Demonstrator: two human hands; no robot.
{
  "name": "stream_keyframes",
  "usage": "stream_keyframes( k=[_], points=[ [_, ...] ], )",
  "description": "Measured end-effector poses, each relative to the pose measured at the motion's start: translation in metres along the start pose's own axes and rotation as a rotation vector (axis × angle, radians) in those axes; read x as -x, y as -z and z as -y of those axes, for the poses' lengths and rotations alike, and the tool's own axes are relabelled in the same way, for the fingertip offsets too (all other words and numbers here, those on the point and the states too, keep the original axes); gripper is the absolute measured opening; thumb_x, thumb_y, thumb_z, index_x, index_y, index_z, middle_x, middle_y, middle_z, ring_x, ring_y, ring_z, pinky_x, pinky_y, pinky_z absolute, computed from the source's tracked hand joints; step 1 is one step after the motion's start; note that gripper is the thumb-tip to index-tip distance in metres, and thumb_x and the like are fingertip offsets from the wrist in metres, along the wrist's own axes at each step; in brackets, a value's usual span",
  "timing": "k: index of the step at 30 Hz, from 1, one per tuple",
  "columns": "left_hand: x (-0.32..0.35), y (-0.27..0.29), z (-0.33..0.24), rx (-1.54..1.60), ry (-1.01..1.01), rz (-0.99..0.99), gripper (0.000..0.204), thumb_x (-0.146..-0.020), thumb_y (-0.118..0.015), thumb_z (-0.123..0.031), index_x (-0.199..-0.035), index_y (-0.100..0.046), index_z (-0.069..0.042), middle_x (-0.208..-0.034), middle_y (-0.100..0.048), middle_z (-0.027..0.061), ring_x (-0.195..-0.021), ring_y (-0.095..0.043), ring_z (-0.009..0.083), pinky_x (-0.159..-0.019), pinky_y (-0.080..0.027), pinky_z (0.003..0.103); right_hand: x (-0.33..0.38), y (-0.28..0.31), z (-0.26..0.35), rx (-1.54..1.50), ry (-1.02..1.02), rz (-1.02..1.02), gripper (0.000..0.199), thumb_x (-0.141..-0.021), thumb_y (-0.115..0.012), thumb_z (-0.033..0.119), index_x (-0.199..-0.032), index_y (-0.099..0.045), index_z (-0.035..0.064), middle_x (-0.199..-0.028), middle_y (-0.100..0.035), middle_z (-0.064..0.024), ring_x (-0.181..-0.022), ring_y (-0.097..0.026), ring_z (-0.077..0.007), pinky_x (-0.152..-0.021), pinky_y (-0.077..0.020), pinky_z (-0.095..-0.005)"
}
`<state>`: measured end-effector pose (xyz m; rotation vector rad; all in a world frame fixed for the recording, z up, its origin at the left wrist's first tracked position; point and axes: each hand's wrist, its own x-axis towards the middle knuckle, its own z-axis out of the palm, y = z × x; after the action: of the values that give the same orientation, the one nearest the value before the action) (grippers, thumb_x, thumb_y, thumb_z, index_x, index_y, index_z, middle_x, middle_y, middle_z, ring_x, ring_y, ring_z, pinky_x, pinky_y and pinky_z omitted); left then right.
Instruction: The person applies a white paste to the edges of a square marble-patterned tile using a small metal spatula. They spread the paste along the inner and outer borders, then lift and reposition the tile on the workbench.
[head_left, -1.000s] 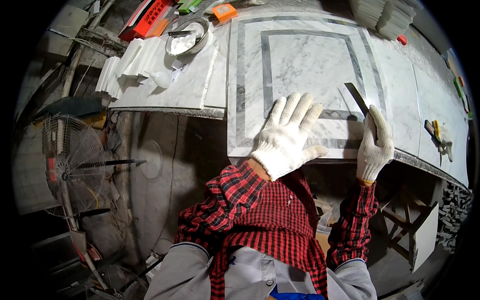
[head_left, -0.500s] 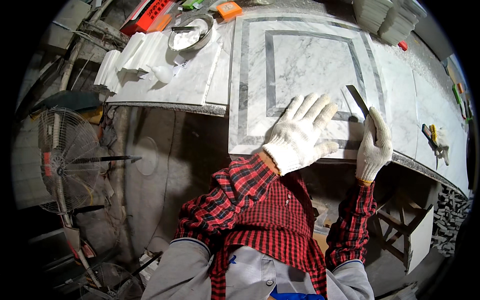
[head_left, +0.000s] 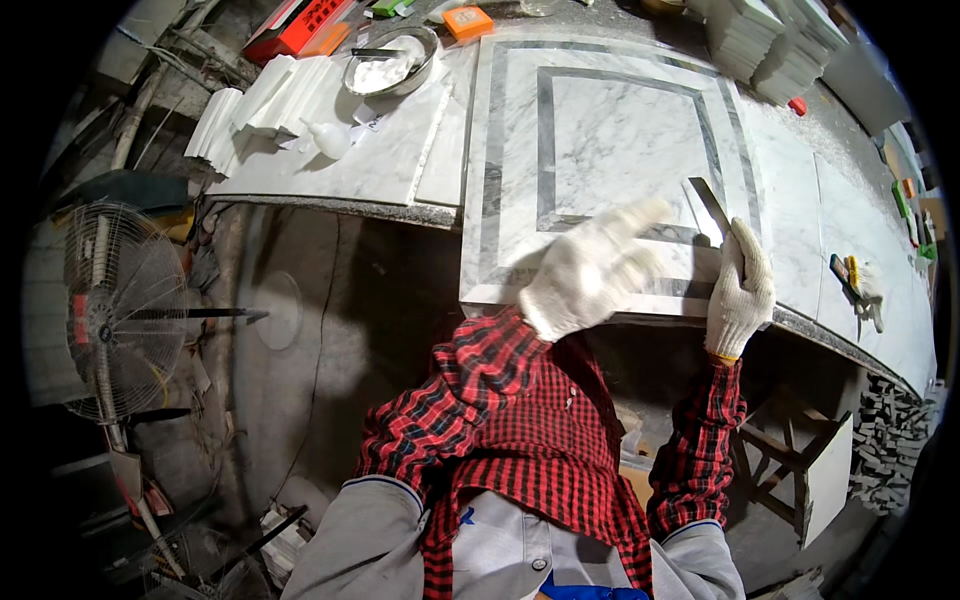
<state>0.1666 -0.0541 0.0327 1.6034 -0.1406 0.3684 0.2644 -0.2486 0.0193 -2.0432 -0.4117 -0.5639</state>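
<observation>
A white marble panel (head_left: 620,130) inlaid with grey stone bands lies in front of me at the bench's near edge. My left hand (head_left: 590,270), in a white knit glove, is over the panel's near part. It is blurred by motion, but its fingers look stretched out and nothing shows in it. In my right hand (head_left: 740,285), gloved alike, is a thin, flat metal blade (head_left: 710,205), gripped at its lower end near the panel's near right corner. The blade slants up and left above the panel; its gripped end is hidden by the glove.
On the left stand a metal bowl (head_left: 425,75) of white paste, a white squeeze bottle (head_left: 328,140) and white moulding pieces (head_left: 275,95). Stacked white slabs (head_left: 745,40) rise at the far right. Right of the panel lie small tools (head_left: 845,275). A caged fan (head_left: 125,310) stands left.
My left hand has moved from lying flat and spread on the panel into a blurred motion. My right hand keeps hold of the blade, nearly in place. The view has shifted slightly.
</observation>
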Motion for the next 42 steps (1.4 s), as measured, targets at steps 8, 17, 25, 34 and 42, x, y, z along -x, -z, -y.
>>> stream_keyframes(
  k=[8,17,25,34,42],
  points=[
    [0.011,0.016,-0.027,1.398,0.217,-0.555,0.059,-0.099,-0.046,-0.051,-0.139,-0.048,-0.008,-0.144,-0.049,0.0144,-0.135,-0.044,0.0300,-0.115,-0.032,0.048,0.001,0.010,0.035,-0.472,-0.492,-0.091,0.030,-0.096,-0.061,0.012,-0.121,-0.064,-0.0047,-0.096,-0.069,-0.0091,-0.074,-0.060,-0.0081,-0.066,-0.0476,-0.0193],
    [0.059,-0.101,-0.017,1.365,0.354,-0.136,0.055,-0.107,-0.038,-0.032,-0.150,-0.029,0.000,-0.155,-0.032,0.0129,-0.142,-0.032,0.0204,-0.117,-0.027,0.034,0.055,0.004,0.098,-0.759,-0.486,-0.307,0.030,-0.095,-0.061,0.002,-0.123,-0.060,-0.0071,-0.086,-0.068,-0.0067,-0.065,-0.054,-0.0058,-0.062,-0.0464,-0.0177],
    [0.081,-0.102,-0.018,1.420,0.505,-0.066,0.049,-0.108,-0.034,-0.022,-0.151,-0.027,0.000,-0.153,-0.034,0.0131,-0.143,-0.032,0.0212,-0.120,-0.022,0.033,0.076,0.011,0.051,-0.405,-0.203,-0.185,0.025,-0.095,-0.059,-0.001,-0.118,-0.067,-0.0029,-0.105,-0.071,-0.0091,-0.085,-0.062,-0.0088,-0.071,-0.0497,-0.0230],
    [0.098,-0.034,-0.059,0.030,0.192,-0.041,0.049,-0.096,-0.060,-0.025,-0.136,-0.050,0.003,-0.138,-0.053,0.0215,-0.129,-0.051,0.0302,-0.109,-0.040,0.041,0.063,0.025,0.058,-0.377,-0.313,-0.171,0.027,-0.095,-0.060,0.002,-0.120,-0.066,-0.0024,-0.091,-0.069,-0.0074,-0.064,-0.050,-0.0038,-0.053,-0.0404,-0.0202],
    [0.084,0.010,-0.038,-1.086,0.057,0.129,0.085,-0.074,-0.072,-0.060,-0.146,-0.045,-0.025,-0.155,-0.021,0.0308,-0.146,-0.009,0.0506,-0.117,-0.002,0.062,0.068,0.036,0.047,-0.393,-0.394,-0.199,0.027,-0.095,-0.060,0.003,-0.122,-0.064,-0.0037,-0.087,-0.067,-0.0064,-0.063,-0.050,-0.0048,-0.054,-0.0394,-0.0198]
  ],
)
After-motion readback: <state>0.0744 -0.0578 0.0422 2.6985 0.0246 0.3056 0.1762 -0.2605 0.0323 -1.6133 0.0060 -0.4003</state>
